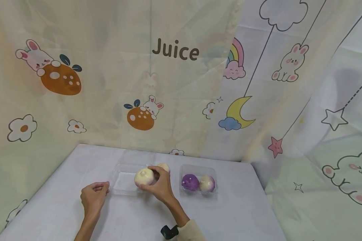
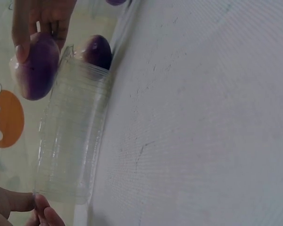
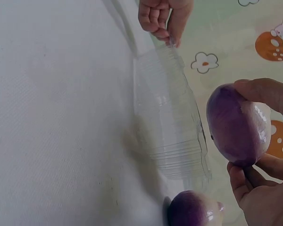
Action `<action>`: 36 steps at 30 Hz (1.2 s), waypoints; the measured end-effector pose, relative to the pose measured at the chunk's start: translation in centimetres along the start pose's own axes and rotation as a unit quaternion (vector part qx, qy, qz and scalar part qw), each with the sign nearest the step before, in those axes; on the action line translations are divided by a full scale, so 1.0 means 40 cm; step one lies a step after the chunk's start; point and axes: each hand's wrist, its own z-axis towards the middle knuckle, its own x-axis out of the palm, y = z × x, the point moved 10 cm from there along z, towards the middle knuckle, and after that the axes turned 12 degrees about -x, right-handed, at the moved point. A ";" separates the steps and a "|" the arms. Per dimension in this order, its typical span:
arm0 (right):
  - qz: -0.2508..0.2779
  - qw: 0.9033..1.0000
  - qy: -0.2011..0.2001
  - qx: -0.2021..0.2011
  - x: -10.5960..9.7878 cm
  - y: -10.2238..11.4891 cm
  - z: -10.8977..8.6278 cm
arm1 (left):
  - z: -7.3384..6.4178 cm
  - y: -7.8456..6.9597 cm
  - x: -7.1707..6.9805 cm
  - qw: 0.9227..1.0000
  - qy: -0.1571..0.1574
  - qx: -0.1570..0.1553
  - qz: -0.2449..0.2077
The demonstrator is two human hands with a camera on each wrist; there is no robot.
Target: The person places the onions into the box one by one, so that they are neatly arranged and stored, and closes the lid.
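Between thumb and fingers, my right hand [image 1: 162, 185] grips a round purple-and-cream turnip-like vegetable [image 1: 143, 176], its cream side with a small nub turned up. It is raised over the right part of a clear plastic clamshell box [image 1: 125, 182], whose lid stands open at the back. My left hand [image 1: 94, 197] pinches the near-left edge of that box, as the left wrist view shows at the box's corner [image 2: 42, 190]. A second vegetable [image 1: 164, 167] of the same kind sits just right of the box, partly hidden behind my right hand.
To the right stands another clear plastic box [image 1: 198, 195] holding a purple vegetable [image 1: 190, 182] and a cream-and-purple one [image 1: 207, 183]. Everything rests on a white-covered table [image 1: 235, 207]. Printed curtains [image 1: 181, 83] hang behind it and at both sides.
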 end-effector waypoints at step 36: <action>-0.014 1.000 0.024 -0.003 0.044 0.001 0.023 | -0.001 -0.001 -0.009 1.000 -0.001 -0.004 0.000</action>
